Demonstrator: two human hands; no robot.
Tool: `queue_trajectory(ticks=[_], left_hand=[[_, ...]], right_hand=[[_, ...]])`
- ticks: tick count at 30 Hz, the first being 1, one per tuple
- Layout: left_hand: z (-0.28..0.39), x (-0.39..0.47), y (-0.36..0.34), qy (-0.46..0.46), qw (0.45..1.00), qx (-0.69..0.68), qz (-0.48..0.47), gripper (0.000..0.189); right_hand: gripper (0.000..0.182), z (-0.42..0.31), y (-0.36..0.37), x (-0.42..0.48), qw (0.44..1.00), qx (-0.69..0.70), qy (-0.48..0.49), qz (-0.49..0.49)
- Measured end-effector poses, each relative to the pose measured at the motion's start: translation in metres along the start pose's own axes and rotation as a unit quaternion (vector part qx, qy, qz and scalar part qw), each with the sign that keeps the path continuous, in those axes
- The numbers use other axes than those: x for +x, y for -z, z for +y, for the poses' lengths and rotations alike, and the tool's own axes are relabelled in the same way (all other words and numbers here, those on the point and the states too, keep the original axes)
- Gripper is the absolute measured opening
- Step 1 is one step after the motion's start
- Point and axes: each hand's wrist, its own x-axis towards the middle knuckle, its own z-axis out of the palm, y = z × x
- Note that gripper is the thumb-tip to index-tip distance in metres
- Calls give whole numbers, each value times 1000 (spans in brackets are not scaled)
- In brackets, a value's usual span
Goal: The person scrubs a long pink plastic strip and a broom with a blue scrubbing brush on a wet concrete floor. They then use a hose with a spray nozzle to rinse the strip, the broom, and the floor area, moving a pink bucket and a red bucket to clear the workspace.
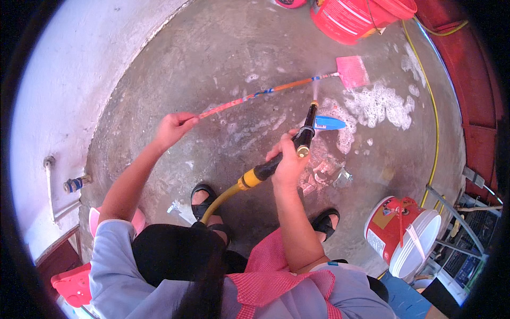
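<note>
My left hand (177,127) grips the near end of a long fly swatter (287,85) with a taped orange and blue handle. Its pink mesh head (352,72) is over the wet concrete floor. In my right hand (289,161) is a black hose spray nozzle (306,133), joined by a yellow connector to a yellow hose (221,199). Water sprays from the brass tip towards the swatter's handle. A blue brush (330,123), its bristles not visible, lies just right of the nozzle. White foam (376,104) spreads on the floor beyond it.
A red bucket (346,20) stands at the top, and a red and white bucket (386,227) is tilted at lower right. Another yellow hose (435,119) runs along the right side. A white wall with a pipe (50,187) bounds the left. A pink basin (137,221) sits behind my left arm.
</note>
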Motion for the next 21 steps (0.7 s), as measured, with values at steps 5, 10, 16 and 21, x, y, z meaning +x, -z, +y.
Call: queue_trajectory(ticks=[5, 10, 16, 21], left_hand=[[-22, -30, 26, 39, 999, -5, 10, 23], [-37, -51, 42, 58, 998, -5, -1, 20], [-57, -60, 55, 72, 997, -19, -25, 18], [-40, -55, 51, 60, 995, 63, -41, 20]], right_hand=[[19, -4, 3, 8, 1000, 21, 5, 17], [21, -12, 5, 13, 999, 8, 21, 29], [20, -15, 16, 26, 998, 18, 20, 51], [19, -20, 7, 23, 999, 21, 36, 26]])
